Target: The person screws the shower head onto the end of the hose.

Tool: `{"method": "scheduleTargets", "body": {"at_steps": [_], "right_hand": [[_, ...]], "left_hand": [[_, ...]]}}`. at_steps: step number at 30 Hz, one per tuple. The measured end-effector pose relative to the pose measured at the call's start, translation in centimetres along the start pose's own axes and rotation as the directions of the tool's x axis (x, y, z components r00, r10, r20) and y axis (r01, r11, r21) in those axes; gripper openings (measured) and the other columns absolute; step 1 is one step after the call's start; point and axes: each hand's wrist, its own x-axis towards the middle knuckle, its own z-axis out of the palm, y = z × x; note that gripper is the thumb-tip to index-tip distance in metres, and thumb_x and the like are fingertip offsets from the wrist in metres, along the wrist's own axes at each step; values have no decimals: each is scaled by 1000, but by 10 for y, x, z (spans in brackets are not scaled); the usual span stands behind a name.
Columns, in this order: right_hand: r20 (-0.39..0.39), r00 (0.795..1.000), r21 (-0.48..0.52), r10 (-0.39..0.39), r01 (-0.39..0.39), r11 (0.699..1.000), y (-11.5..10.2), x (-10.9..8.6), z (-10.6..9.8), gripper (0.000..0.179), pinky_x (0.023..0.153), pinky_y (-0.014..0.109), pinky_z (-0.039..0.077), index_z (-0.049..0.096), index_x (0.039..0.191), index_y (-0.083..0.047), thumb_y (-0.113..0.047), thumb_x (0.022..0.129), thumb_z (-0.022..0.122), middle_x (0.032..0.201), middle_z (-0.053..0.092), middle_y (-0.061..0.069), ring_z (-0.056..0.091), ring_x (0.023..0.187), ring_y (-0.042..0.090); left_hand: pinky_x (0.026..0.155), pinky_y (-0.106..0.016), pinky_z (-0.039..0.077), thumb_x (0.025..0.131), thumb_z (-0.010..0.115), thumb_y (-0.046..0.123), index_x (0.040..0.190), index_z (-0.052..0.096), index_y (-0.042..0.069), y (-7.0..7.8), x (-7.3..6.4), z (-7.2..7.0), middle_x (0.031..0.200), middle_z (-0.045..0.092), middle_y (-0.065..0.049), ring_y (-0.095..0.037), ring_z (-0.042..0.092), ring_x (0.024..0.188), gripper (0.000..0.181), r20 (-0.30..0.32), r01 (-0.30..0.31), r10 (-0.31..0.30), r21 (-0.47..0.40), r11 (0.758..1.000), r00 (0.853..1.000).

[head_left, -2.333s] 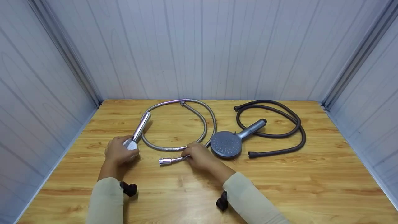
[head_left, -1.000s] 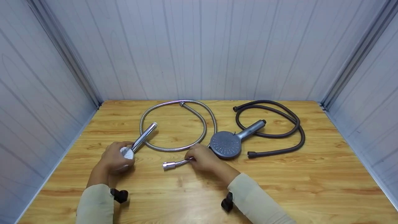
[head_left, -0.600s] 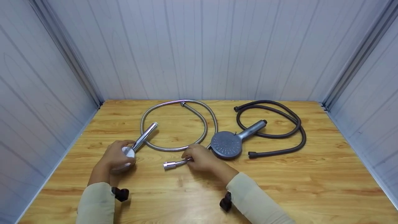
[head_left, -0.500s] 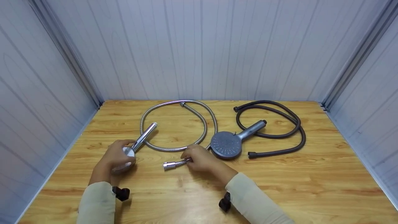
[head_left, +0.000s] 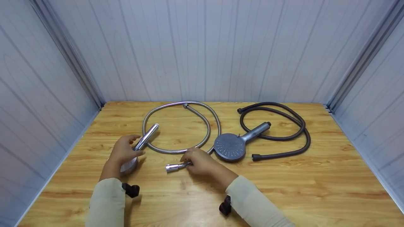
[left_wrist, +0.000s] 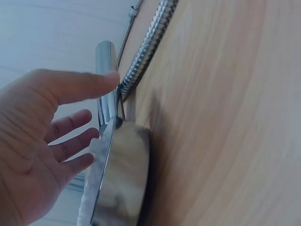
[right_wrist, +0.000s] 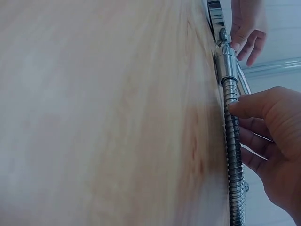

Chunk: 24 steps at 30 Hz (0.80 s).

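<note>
A chrome hand shower (head_left: 147,136) lies on the table at the left, handle pointing away. Over its head and lower handle is my left hand (head_left: 122,153), thumb and fingers spread apart. In the left wrist view the thumb reaches across in front of the handle, with a gap between it and the other fingers. A silver metal shower hose (head_left: 169,151) lies looped in the middle, its chrome end fitting (head_left: 172,167) toward the hand shower. My right hand (head_left: 200,162) rests loosely about the hose behind that fitting; in the right wrist view the thumb tip lies against it, fingers relaxed behind.
A grey hand shower (head_left: 229,147) with a wide round face lies right of the silver hose. A dark hose (head_left: 281,137) is coiled behind it at the right. White panel walls (head_left: 202,50) enclose the wooden table (head_left: 300,195) at the back and sides.
My left hand has drawn the chrome hand shower nearer, then loosened from its head and shifted forward. The silver hose end came slightly nearer; my right fingers have since loosened around the hose.
</note>
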Motion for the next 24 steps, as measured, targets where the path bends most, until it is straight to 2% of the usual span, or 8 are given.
{"method": "scheduleTargets", "body": {"at_steps": [6,15,22,24], "right_hand": [[-6,1000,30,4,-3,1000,0,1,1,25,91,27,45,73,106,-7,-5,81,72,100,69,3,60,99,19],[-4,999,122,36,-35,992,0,4,5,25,85,25,45,74,107,-7,-8,82,75,97,68,2,57,92,14],[-32,999,191,-4,11,982,0,8,10,23,83,25,47,73,103,-2,-4,80,76,95,70,7,62,89,16],[-21,1000,193,8,-4,981,-1,9,12,23,84,25,46,74,103,-4,-5,80,77,96,71,5,61,90,15]], "left_hand": [[95,-56,44,79,80,9,135,53,-4,2,7,2,137,47,-30,-48,46,122,63,-26,25,-27,-50,998,999],[95,-53,45,84,77,10,140,50,-1,3,13,4,143,42,-27,-45,46,126,63,-19,100,-105,-165,981,994],[90,-48,50,85,75,10,142,49,1,8,21,4,143,42,-28,-45,49,124,63,3,118,-119,-177,977,993],[89,-46,51,85,75,10,141,48,0,10,23,5,141,43,-29,-45,51,122,63,8,118,-118,-173,978,993]]}}
